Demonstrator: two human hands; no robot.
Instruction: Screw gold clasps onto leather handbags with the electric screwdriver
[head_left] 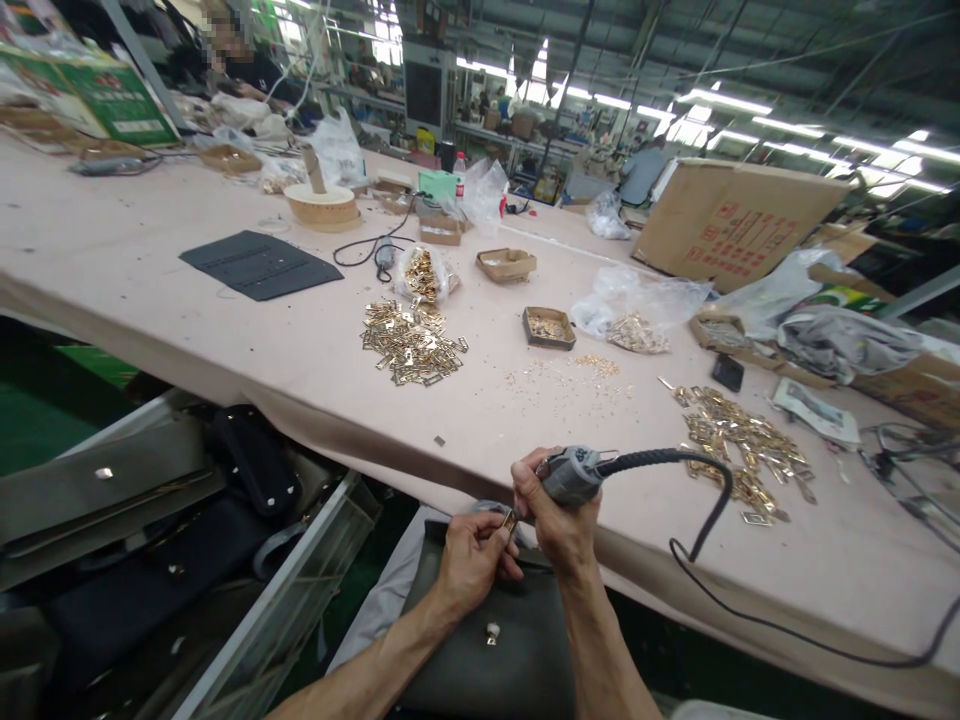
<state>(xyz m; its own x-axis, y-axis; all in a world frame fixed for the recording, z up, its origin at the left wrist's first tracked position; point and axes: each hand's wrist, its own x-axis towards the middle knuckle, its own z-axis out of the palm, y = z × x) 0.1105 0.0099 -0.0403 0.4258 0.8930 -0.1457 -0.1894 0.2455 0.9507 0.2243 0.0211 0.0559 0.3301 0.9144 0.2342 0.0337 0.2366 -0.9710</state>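
My right hand (559,515) is wrapped round a grey corded electric screwdriver (574,477), its tip pointing down and left toward my left hand. Between the fingertips of my left hand (476,555) is a small gold metal buckle plate (509,521). The screwdriver tip is close to that plate; my fingers hide whether they touch. On my lap lies a dark olive bag (517,650) with a small metal clasp (492,634) on its front. The bag's upper edge is partly covered by my hands.
Gold metal frames (412,342) are heaped on the table (285,350), with more gold parts (742,440) at right. Tiny screws lie near a small box (549,328). A crate (300,570) of bags stands at left. The screwdriver's cord (787,635) loops across the right side.
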